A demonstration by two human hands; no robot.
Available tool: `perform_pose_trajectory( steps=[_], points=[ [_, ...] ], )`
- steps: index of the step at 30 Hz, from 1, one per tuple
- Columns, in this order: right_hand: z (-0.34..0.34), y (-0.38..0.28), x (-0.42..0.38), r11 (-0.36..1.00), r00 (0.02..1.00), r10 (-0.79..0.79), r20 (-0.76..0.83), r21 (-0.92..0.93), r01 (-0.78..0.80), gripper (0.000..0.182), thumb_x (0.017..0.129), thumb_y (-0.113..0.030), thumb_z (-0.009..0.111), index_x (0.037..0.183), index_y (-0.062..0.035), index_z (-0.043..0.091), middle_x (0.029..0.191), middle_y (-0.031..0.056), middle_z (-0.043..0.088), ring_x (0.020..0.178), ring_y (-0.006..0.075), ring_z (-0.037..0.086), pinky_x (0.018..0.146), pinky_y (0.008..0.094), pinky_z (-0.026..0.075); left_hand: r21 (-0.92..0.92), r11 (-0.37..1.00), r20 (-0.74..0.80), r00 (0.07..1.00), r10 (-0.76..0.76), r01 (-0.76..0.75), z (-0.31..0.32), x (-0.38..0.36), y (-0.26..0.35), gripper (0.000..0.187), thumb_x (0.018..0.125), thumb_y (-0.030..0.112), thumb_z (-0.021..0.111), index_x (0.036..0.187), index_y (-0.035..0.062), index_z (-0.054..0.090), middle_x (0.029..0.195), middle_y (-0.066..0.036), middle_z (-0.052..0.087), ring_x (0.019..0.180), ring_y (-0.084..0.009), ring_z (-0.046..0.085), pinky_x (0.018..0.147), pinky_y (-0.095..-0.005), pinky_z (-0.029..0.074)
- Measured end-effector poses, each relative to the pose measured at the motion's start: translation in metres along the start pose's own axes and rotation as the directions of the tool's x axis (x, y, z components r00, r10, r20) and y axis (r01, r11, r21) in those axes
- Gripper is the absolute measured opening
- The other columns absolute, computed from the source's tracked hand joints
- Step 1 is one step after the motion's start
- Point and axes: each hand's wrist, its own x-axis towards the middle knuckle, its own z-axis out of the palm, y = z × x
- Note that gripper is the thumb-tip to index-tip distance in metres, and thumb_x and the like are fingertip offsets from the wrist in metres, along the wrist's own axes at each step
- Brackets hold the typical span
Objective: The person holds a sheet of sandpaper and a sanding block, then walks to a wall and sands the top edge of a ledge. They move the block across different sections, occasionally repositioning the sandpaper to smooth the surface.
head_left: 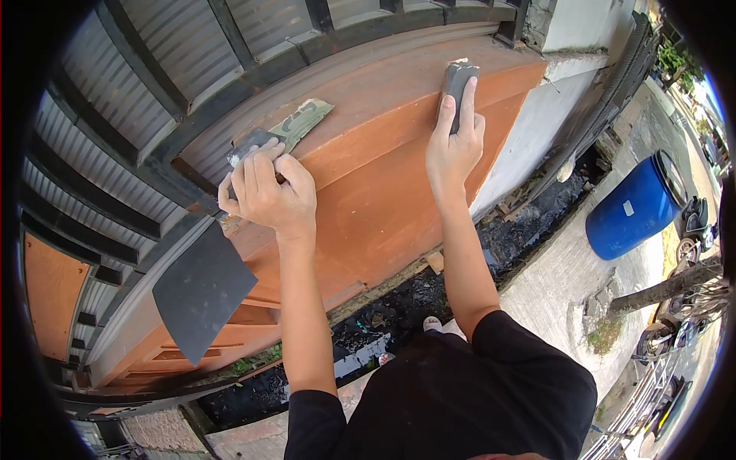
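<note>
My right hand [454, 153] grips a dark grey sanding block [458, 80], thumb and one finger stretched along it, on the top edge of the orange-painted wall [368, 207]. My left hand [268, 188] is closed, its curled fingers on a dark grey piece of sandpaper [254, 142] on the ledge. Next to that piece lies a worn greenish sheet [307, 123] with printed marks, like a sandpaper backing. A larger dark sheet of sandpaper [205, 291] hangs over the ledge below my left hand.
Black metal bars [192, 149] with corrugated sheeting rise behind the ledge. A ditch with dark water [399, 310] runs along the wall's foot. To the right are a blue barrel [636, 205] on concrete, a tree trunk [667, 285] and parked motorbikes [694, 222].
</note>
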Motion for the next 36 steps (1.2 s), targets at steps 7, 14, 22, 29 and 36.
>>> perform_pose_trajectory(
  steps=[7, 14, 22, 29, 36],
  points=[
    [-0.006, -0.011, -0.030, 0.958, 0.992, -0.023, 0.125, 0.286, -0.014, 0.054, 0.111, -0.026, 0.055, 0.160, -0.0035, 0.048, 0.101, 0.0230, 0.076, 0.084, 0.0284, 0.073, 0.078, 0.0393, 0.056, 0.002, 1.000, -0.046, 0.999, 0.016, -0.016, 0.002, 0.001, 0.000, 0.018, 0.083, 0.005, 0.060, 0.076, 0.0186, 0.070, 0.079, 0.007, 0.073, 0.084, -0.0142, 0.070, 0.096, -0.0374, 0.035],
    [-0.022, -0.034, -0.016, 0.955, 0.946, 0.152, 0.286, 0.206, -0.215, 0.055, 0.110, -0.030, 0.058, 0.158, -0.0053, 0.051, 0.088, 0.0212, 0.076, 0.072, 0.0251, 0.070, 0.070, 0.0367, 0.054, 0.008, 1.000, -0.040, 0.999, 0.015, -0.015, 0.001, 0.000, -0.001, 0.018, 0.084, 0.006, 0.060, 0.076, 0.0185, 0.070, 0.080, 0.007, 0.074, 0.086, -0.0141, 0.070, 0.096, -0.0374, 0.036],
    [-0.033, -0.048, 0.030, 0.971, 0.895, 0.179, 0.408, 0.073, -0.227, 0.058, 0.108, -0.027, 0.062, 0.158, -0.0021, 0.050, 0.094, 0.0235, 0.077, 0.081, 0.0321, 0.077, 0.073, 0.0382, 0.058, 0.016, 1.000, 0.005, 1.000, 0.006, -0.006, -0.001, 0.000, -0.002, 0.017, 0.083, 0.006, 0.061, 0.074, 0.0182, 0.069, 0.082, 0.008, 0.075, 0.088, -0.0139, 0.070, 0.095, -0.0368, 0.036],
    [-0.020, -0.015, -0.051, 0.968, 0.954, -0.188, 0.233, 0.206, 0.141, 0.057, 0.106, -0.024, 0.064, 0.158, -0.0038, 0.051, 0.084, 0.0204, 0.074, 0.072, 0.0285, 0.073, 0.070, 0.0370, 0.057, -0.043, 0.999, -0.052, 0.998, 0.022, -0.024, 0.005, -0.001, -0.005, 0.017, 0.086, 0.007, 0.061, 0.078, 0.0176, 0.071, 0.077, 0.007, 0.071, 0.076, -0.0166, 0.064, 0.091, -0.0366, 0.037],
    [-0.007, -0.041, -0.014, 0.934, 0.993, -0.002, 0.119, 0.354, -0.041, 0.056, 0.108, -0.026, 0.062, 0.158, -0.0036, 0.051, 0.095, 0.0200, 0.078, 0.077, 0.0232, 0.074, 0.071, 0.0352, 0.057, -0.065, 0.997, -0.075, 0.997, 0.025, -0.030, 0.007, -0.002, -0.007, 0.017, 0.086, 0.008, 0.061, 0.077, 0.0177, 0.071, 0.077, 0.006, 0.070, 0.073, -0.0165, 0.061, 0.090, -0.0361, 0.037]
  ],
)
